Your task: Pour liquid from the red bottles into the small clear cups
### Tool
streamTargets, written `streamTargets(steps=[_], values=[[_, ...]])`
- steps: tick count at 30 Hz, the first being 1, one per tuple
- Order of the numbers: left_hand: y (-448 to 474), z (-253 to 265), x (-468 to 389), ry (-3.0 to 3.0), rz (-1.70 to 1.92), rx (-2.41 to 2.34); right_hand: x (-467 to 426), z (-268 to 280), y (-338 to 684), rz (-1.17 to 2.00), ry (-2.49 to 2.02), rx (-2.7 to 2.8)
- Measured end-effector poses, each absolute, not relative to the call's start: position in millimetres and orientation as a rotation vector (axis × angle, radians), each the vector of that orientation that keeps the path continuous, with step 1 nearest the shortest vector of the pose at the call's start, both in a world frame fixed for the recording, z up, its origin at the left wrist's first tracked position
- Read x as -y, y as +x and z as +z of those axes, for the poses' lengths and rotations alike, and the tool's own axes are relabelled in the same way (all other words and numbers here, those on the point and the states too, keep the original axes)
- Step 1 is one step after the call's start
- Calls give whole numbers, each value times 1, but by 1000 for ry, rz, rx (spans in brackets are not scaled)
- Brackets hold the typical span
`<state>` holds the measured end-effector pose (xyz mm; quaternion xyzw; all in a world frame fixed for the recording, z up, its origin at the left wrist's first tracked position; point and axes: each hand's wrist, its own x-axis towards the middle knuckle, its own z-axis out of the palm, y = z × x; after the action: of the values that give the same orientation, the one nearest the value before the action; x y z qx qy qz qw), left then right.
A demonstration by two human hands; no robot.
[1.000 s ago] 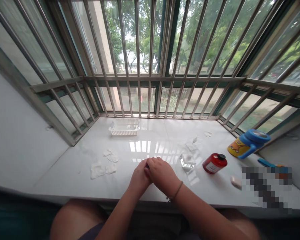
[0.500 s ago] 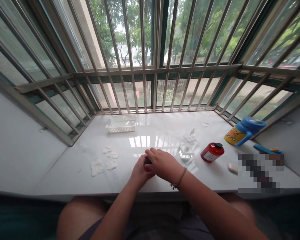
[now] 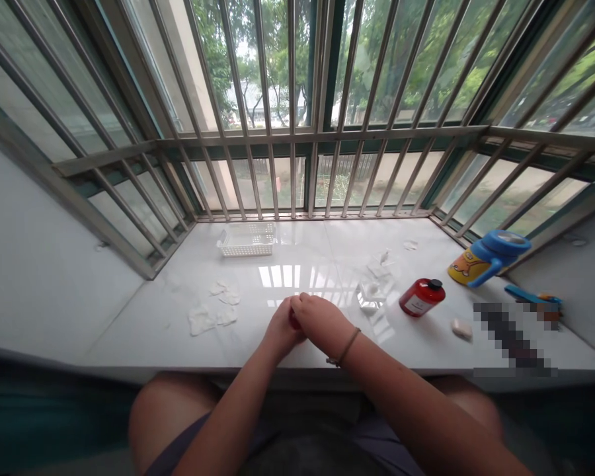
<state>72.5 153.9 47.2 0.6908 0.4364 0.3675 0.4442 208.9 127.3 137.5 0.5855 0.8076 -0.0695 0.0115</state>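
Note:
Near the counter's front edge, my left hand (image 3: 282, 328) and my right hand (image 3: 322, 322) are closed together around a dark red object (image 3: 294, 319). Only a small patch of it shows between the fingers, so its shape is hidden. My right hand lies over the top, while the left wraps the near left side. To the right of the hands sits a clear glass container (image 3: 370, 297) with something whitish in it. Farther right, a red bottle (image 3: 421, 297) with a black cap and pale label stands on the counter.
A white perforated basket (image 3: 248, 248) is at the back left, with crumpled white tissue pieces (image 3: 203, 320) nearer. At right are a blue-and-yellow mug (image 3: 486, 258), a pale stone-like lump (image 3: 461, 328), a blue tool (image 3: 523, 294) and a blurred-out patch. Metal window bars (image 3: 292, 178) enclose the back.
The view has shifted slightly. My hands stay together; a black part that showed between them is now covered, and dark red shows there instead.

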Motion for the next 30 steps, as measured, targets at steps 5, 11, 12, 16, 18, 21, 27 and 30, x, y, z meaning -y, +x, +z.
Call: streamTargets(steps=[5,11,12,16,18,21,27,30], values=[[73,52,-153,1755,886,-1126,-129,131,207,-195,1855,-2535],[75,57,-149,1674,892,-1096,-132,132,210,-230,1781,-2602],[75,57,-149,1638,879,-1095,-131,135,212,-235,1769,-2622],[76,55,-148,1527,819,-1071,-127,148,219,-283,1698,-2695],[76,52,-149,1535,829,-1062,-128,151,221,-307,1655,-2723],[75,50,-150,1566,856,-1075,-132,149,223,-316,1617,-2757],[73,47,-150,1570,852,-1088,-140,145,232,-357,1493,-2872],[72,44,-151,1602,878,-1079,-140,147,239,-395,1427,-2942]])
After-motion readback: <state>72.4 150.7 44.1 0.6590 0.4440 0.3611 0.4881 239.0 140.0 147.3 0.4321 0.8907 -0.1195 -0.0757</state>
